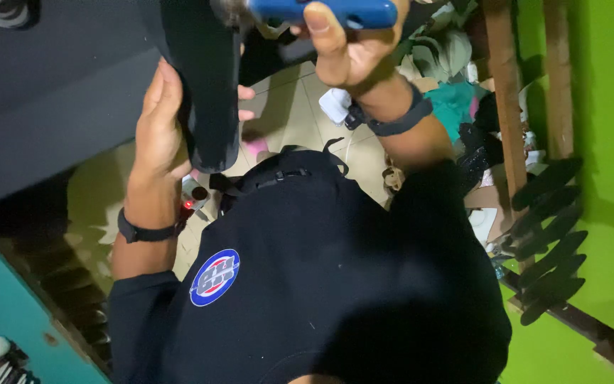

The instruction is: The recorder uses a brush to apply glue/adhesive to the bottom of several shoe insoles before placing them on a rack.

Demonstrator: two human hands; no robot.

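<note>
i see the left hand (156,124) closed around a black shoe sole (204,85), palm against its left edge, fingertips wrapping past its right edge. the sole hangs lengthwise, its rounded end pointing down toward the dark shirt (321,284). the upper end runs out of the top of the view.

i see the right hand (353,50) clamped on a blue-handled tool (321,11), thumb laid across the underside of the handle. the tool lies roughly level at the top edge, its metal tip just beside the upper part of the sole; i cannot tell whether tip and sole touch.

each wrist carries a black band: left wristband (147,233), right wristband (399,121).

a round blue, white and red badge (214,277) sits on the shirt. below the hands lies a pale tiled floor (296,114). a row of black soles (548,242) rests on a wooden rack (509,107) against a green wall (605,107). a dark grey surface (51,78) fills the upper left.
</note>
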